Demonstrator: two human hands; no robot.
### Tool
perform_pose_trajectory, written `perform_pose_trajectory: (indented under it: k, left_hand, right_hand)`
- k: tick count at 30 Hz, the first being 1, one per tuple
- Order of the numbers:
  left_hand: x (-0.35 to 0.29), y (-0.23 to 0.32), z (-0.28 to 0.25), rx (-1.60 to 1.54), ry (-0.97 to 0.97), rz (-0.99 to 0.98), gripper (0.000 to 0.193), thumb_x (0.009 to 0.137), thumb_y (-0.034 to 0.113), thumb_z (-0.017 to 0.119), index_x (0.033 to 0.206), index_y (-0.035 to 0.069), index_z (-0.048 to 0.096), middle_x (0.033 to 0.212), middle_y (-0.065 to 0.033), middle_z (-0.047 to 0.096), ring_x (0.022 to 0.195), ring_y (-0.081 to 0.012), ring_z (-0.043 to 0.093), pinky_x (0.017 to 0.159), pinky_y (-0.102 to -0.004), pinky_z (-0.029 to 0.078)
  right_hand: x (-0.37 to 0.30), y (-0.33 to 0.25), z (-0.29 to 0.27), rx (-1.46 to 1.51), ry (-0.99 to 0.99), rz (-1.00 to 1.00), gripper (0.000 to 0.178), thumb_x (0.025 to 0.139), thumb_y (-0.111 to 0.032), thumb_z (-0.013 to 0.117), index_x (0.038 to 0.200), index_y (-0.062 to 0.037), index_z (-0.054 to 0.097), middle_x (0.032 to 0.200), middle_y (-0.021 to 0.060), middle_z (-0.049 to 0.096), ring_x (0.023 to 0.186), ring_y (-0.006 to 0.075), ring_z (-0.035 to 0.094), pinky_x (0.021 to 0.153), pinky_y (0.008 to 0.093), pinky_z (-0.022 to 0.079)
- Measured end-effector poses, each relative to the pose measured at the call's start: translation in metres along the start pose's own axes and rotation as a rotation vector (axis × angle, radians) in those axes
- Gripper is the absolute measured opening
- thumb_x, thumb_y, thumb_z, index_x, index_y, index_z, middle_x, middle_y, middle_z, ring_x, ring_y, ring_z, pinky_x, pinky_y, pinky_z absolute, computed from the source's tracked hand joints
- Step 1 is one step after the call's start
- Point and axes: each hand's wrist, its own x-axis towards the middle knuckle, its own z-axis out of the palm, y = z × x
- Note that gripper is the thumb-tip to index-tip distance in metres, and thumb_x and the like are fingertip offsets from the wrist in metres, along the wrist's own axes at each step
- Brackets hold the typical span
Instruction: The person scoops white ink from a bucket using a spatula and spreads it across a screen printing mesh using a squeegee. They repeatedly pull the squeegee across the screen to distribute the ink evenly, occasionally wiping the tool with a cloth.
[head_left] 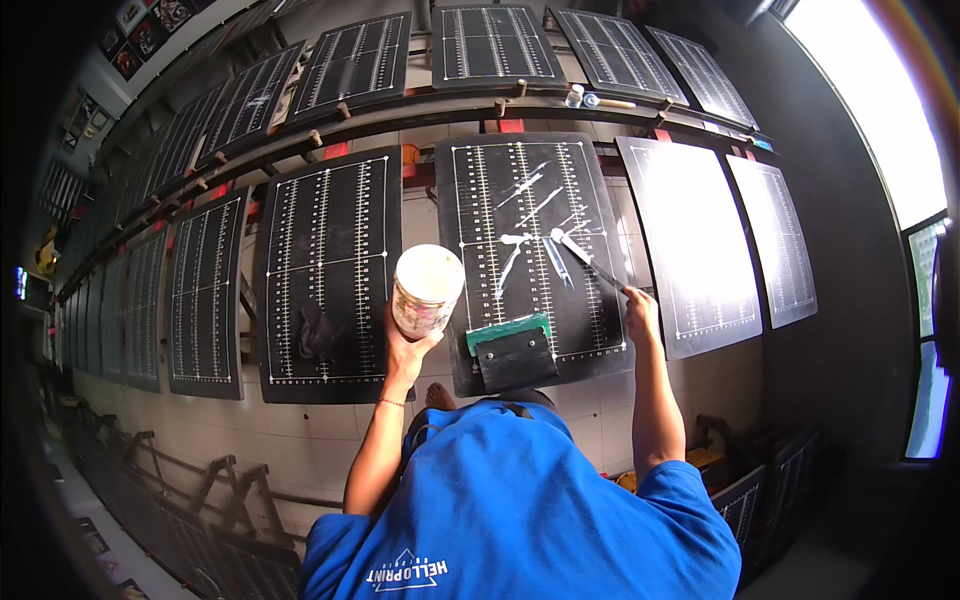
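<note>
My left hand (407, 354) is wrapped round a whitish tub (427, 288) with stained, coloured sides and holds it up over the left edge of a black board (474, 290). In my right hand (641, 310) is the dark handle of a spatula (594, 262), its pale end reaching down to the middle of the board. White smears (541, 206) run in slanting streaks there, around the spatula's end. A squeegee (514, 352) with a green edge and a black holder lies at the board's near edge, in front of my body.
Similar boards (333, 270) with white ruler marks line both sides, and one on the right (695, 250) glares in window light. Behind them runs a dark rail (420, 108) with short pegs. A small bottle (574, 96) and a wooden-handled tool (612, 103) sit near the far boards.
</note>
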Motion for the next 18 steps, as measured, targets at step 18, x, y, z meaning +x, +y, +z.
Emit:
perform_pose_trajectory:
  k: [18]
  left_hand:
    - [-0.052,0.002,0.04,-0.081,0.189,-0.078,0.101,0.071,0.003,0.082,0.152,0.007,0.022,0.145,-0.0085,0.04,0.134,-0.0215,0.042,0.112,-0.0382,0.038]
  right_hand:
    - [-0.101,0.029,-0.029,-1.435,-0.193,-0.886,0.049,0.09,-0.013,0.059,0.139,-0.0175,0.055,0.078,0.0055,0.058,0.078,0.0235,0.062,0.063,0.0367,0.054]
